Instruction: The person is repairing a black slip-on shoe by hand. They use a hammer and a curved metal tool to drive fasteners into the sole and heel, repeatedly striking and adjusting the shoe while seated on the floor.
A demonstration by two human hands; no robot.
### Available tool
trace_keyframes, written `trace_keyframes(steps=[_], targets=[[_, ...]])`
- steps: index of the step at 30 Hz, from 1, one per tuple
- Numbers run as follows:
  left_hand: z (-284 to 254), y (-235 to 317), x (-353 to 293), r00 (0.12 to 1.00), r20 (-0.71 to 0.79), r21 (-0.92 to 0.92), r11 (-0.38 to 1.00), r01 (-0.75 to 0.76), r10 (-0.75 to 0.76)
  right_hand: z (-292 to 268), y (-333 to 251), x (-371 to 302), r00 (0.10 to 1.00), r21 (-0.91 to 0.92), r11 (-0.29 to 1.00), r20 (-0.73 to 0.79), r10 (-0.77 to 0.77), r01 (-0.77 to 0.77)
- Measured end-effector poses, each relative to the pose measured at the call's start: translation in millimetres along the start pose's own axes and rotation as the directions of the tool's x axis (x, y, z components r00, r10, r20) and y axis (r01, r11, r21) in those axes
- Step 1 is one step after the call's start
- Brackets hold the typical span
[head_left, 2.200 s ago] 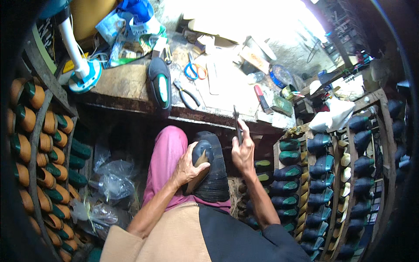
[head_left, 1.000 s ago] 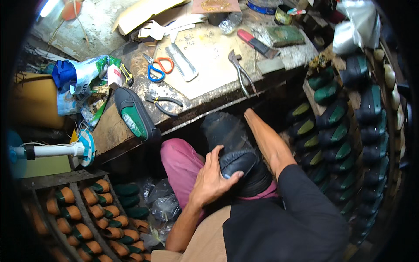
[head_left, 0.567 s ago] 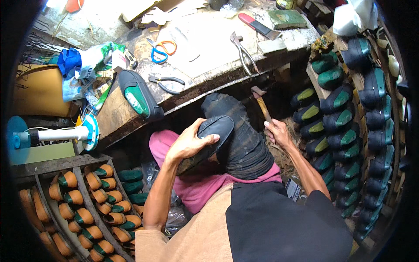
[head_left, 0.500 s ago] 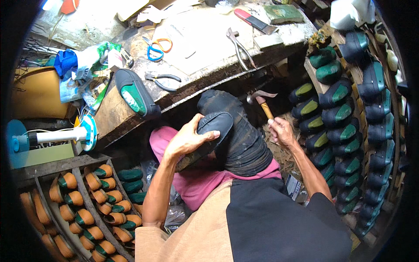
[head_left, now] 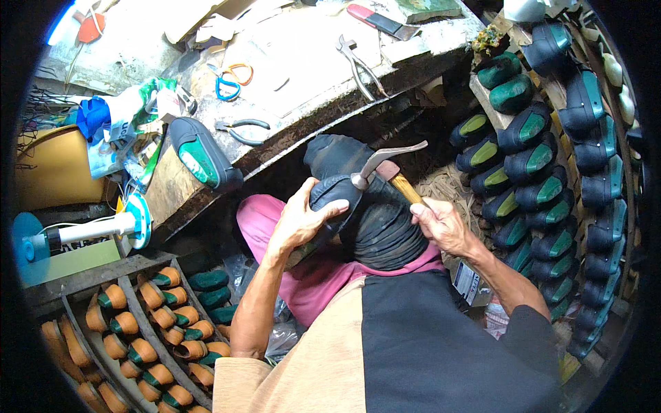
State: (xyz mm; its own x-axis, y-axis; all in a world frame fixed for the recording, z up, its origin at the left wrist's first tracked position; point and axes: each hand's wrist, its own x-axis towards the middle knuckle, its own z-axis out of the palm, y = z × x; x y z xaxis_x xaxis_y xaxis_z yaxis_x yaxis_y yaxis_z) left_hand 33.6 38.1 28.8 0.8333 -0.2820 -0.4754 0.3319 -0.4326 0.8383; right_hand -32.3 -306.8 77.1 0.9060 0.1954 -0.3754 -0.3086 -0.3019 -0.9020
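Observation:
My left hand (head_left: 300, 219) grips a dark shoe (head_left: 334, 191) against my raised knee, thumb across it and fingers around its far side. Dark, creased wrapping (head_left: 385, 230) covers that knee, over pink trousers. In my right hand (head_left: 446, 227) is a cobbler's hammer (head_left: 405, 187), held by its wooden handle. Its round face is at the shoe's right edge, seemingly touching it, while the long curved claw points up and right. The shoe's underside and part of its body are hidden by my hand.
On the workbench (head_left: 303, 103) ahead lie pincers (head_left: 358, 69), pliers (head_left: 242, 131), scissors (head_left: 230, 80), a red-handled blade (head_left: 382, 22) and a dark shoe with green lining (head_left: 204, 155). Racks of orange-brown shoes (head_left: 158, 375) stand at left; stacked dark shoes (head_left: 544, 189) stand at right.
The hammer has swung left and inward, from apart to the right of the shoe to its edge. My left hand still holds the shoe; the view has shifted slightly.

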Motion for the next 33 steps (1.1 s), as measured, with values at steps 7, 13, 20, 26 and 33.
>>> trace_keyframes(steps=[7,13,20,26,33], targets=[[15,21,-24,0.985,-0.162,0.165,0.986,-0.028,0.055,-24,-6,21,0.993,0.435,0.900,-0.100,0.063,-0.013],[29,32,-43,0.952,-0.256,0.348,0.935,-0.072,0.169,-56,-82,25,0.979,-0.536,0.819,0.095,-0.182,0.205],[27,31,-46,0.953,-0.290,0.280,0.960,0.002,0.082,-33,-74,30,0.916,-0.653,0.643,0.251,-0.315,0.400],[2,13,-48,0.901,-0.373,-0.340,0.870,-0.356,0.222,-19,-78,44,0.944,-0.205,0.922,0.100,-0.315,0.329],[20,-12,-40,0.940,-0.325,-0.517,0.813,-0.268,0.103,-10,-130,111,0.992,-0.153,0.983,0.094,-0.085,0.099]])
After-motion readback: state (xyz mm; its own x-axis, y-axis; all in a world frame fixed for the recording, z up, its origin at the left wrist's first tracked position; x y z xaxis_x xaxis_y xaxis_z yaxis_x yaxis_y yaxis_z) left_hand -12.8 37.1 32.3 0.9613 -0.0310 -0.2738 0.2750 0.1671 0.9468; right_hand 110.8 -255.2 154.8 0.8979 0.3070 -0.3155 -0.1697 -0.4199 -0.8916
